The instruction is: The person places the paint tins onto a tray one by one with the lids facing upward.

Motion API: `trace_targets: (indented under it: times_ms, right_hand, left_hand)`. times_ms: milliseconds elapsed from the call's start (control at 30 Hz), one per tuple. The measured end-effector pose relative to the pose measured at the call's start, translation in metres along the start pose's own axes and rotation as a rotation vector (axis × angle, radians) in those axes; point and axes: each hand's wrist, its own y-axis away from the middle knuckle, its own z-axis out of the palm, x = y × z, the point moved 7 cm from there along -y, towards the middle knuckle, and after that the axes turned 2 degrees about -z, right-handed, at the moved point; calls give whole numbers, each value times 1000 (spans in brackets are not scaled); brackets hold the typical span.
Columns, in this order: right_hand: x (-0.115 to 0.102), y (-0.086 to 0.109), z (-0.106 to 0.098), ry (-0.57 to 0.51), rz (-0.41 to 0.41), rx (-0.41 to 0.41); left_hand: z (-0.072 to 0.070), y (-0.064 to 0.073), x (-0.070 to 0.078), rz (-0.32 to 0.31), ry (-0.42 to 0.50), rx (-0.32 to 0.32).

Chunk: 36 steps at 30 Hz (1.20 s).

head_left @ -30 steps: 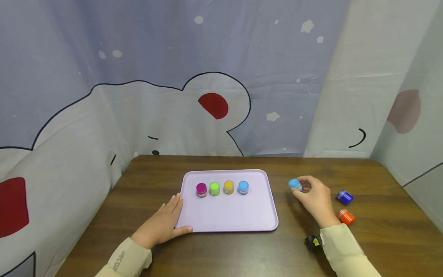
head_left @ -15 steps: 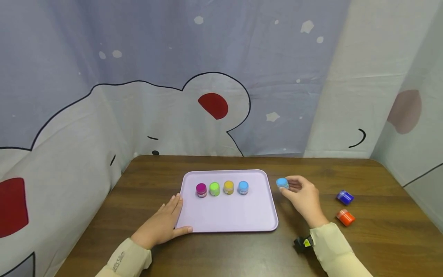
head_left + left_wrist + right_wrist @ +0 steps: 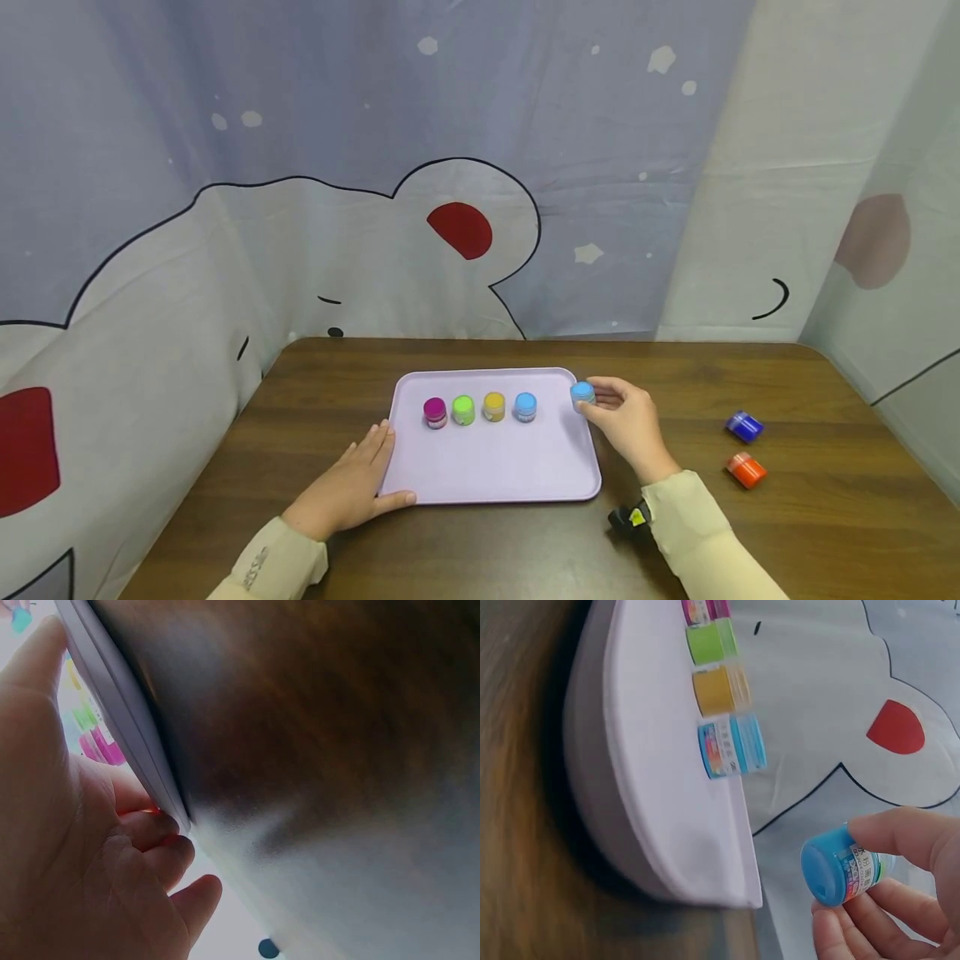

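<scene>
My right hand (image 3: pixel 628 421) pinches a small light-blue jar (image 3: pixel 582 393) between thumb and fingers, over the right rim of the lilac tray (image 3: pixel 491 467). In the right wrist view the printed label of that jar (image 3: pixel 861 871) shows between the fingertips. On the tray, a row of upright jars runs left to right: magenta (image 3: pixel 435 413), lime green (image 3: pixel 463 410), yellow (image 3: pixel 493 407) and light blue (image 3: pixel 525 407). My left hand (image 3: pixel 347 485) rests at the tray's left edge with fingers extended, its thumb along the front corner.
To the right, a dark-blue jar (image 3: pixel 745 427) and an orange jar (image 3: pixel 746 471) lie on their sides on the wooden table (image 3: pixel 480 550). A printed curtain (image 3: pixel 360 250) hangs behind the table. A black wrist device (image 3: pixel 628 518) sits at the right sleeve.
My right hand has carried the light-blue jar leftward from over the table to the tray's right rim. The left hand and the jars on the tray stay in place.
</scene>
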Motion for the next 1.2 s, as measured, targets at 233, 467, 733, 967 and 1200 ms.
trace_targets:
  times_ms: [233,467,733,967,1200]
  right_hand:
    - [-1,-3,16,39,19,-22]
    - [-4,-5,25,100,57,-43]
    - [-2,-9,35,159,94,-74]
    - [1,-10,41,194,103,-97]
    - [-2,-10,44,195,75,-100]
  left_hand:
    - [-1,1,1,2,0,4]
    - [-4,1,3,-2,11,-3]
    - [-3,0,2,0,2,2]
    - [-3,0,4,11,2,1]
    - [-2,-1,3,11,4,3]
